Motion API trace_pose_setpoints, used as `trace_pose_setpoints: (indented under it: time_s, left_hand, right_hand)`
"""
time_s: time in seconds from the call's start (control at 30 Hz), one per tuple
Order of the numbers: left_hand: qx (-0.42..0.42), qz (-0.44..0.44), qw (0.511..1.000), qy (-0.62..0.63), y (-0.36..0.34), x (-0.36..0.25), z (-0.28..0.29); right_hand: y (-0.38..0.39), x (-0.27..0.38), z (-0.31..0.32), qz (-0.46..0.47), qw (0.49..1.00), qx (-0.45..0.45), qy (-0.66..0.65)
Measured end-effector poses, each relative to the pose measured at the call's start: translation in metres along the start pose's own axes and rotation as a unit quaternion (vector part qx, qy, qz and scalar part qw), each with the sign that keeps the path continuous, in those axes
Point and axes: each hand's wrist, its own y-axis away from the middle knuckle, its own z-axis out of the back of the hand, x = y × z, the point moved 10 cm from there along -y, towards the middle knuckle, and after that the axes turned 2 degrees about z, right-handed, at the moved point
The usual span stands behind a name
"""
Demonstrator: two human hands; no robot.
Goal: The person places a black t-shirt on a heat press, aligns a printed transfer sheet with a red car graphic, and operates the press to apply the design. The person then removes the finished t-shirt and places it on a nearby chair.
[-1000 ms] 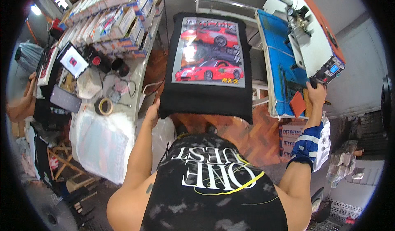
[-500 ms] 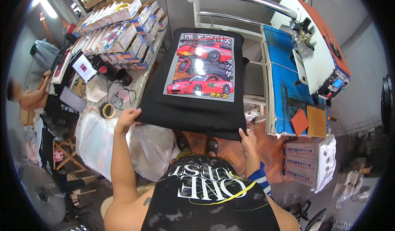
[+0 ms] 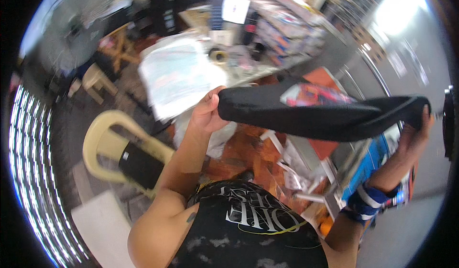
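Observation:
I hold a black garment (image 3: 315,120) stretched horizontally in the air, with part of its red car print (image 3: 318,96) showing above a drooping fold. My left hand (image 3: 210,108) is closed on the garment's left end, thumb on top. My right hand (image 3: 413,132) grips the right end, its fingertips partly hidden by the cloth. Behind and below the garment shows a red board (image 3: 322,148) on a metal frame, partly covered by the cloth.
A work table (image 3: 267,68) holds boxes, a white screen (image 3: 235,9), tape and a pile of sheets (image 3: 172,77). A cream plastic chair (image 3: 103,148), a stool (image 3: 95,84) and a fan (image 3: 71,31) stand left. The blue pad (image 3: 375,151) is right.
My view has swung left. The garment, earlier spread with its print fully showing, is now lifted, folded and bunched between both hands. My right hand had moved from the machine to the garment.

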Motion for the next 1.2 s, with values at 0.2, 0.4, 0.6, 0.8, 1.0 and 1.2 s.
trace_pose_setpoints:
  time_s: [0.2,0.4,0.6,0.8,1.0,1.2]
  left_hand:
    - [-0.471,-0.302,0.792,-0.245,0.317,-0.278,-0.040]
    - [-0.405,-0.711,0.357,-0.450,0.508,-0.458,-0.443]
    - [-0.538,-0.616,0.229,-0.528,0.755,-0.301,-0.622]
    - [-0.651,-0.608,0.145,-0.431,0.921,-0.160,-0.585]
    - [-0.974,-0.083,0.000,-0.212,1.021,0.122,-0.453]
    - [-0.861,0.001,-0.179,-0.476,0.880,-0.033,-0.329]
  right_hand:
    - [0.068,-0.081,-0.425,-0.178,0.890,0.418,0.040]
    - [0.266,-0.007,-0.772,-0.253,0.696,0.573,-0.351]
    - [0.648,0.059,-0.757,-0.493,0.489,0.625,-0.356]
    - [0.875,0.053,-0.754,-0.437,0.438,0.743,-0.254]
    - [0.972,-0.047,-0.639,-0.308,0.415,0.855,-0.040]
    - [0.961,-0.165,-0.603,0.133,0.426,0.893,0.063]
